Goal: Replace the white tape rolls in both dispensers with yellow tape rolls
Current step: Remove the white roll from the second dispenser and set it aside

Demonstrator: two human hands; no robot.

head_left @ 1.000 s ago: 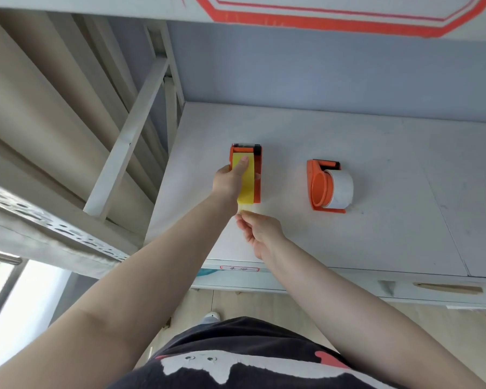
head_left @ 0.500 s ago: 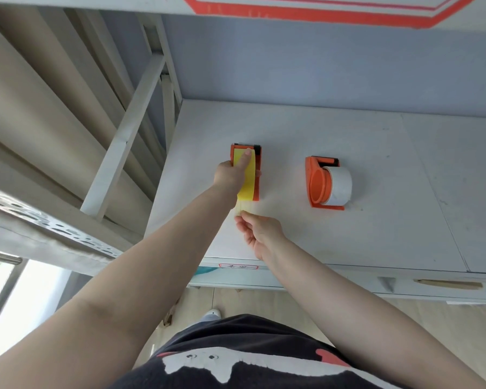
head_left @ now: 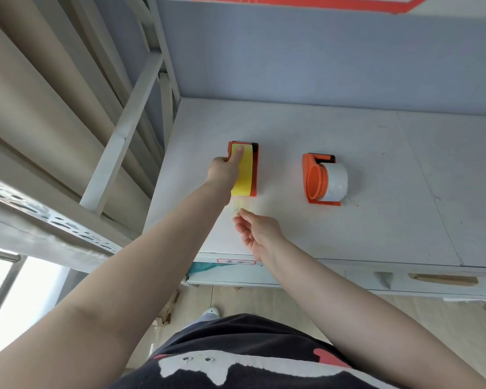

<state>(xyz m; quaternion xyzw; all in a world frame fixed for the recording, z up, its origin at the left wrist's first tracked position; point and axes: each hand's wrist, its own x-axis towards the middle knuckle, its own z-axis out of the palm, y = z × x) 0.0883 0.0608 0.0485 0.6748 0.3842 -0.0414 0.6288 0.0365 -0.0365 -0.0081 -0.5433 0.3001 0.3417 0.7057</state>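
**Yellow roll in one dispenser, white roll in the other**

Nearest you, your right hand [head_left: 257, 233] hovers palm-up over the front part of the table [head_left: 376, 234]. Its thumb and fingertips are pinched together at their far end; a faint, blurred yellowish strip [head_left: 237, 206] runs from that pinch toward the dispenser beyond, so you appear to be holding the loose end of the tape, though the blur keeps this from being certain.

Just past those fingertips sits the left dispenser [head_left: 254, 169], orange, lying on the table with the yellow tape [head_left: 244, 175] across its top. Your left hand [head_left: 225, 171] grips its left side: the index finger lies straight along the yellow tape, its tip near the far, dark cutter end, and the thumb curls around the orange edge. The remaining fingers are hidden beneath the hand.

To the right of both hands, well apart from them, stands the second dispenser [head_left: 313, 178], also orange, with the white tape roll [head_left: 334, 181] mounted on its hub. Neither hand touches it.

Beyond the dispensers the table meets a grey-blue wall [head_left: 320, 57].
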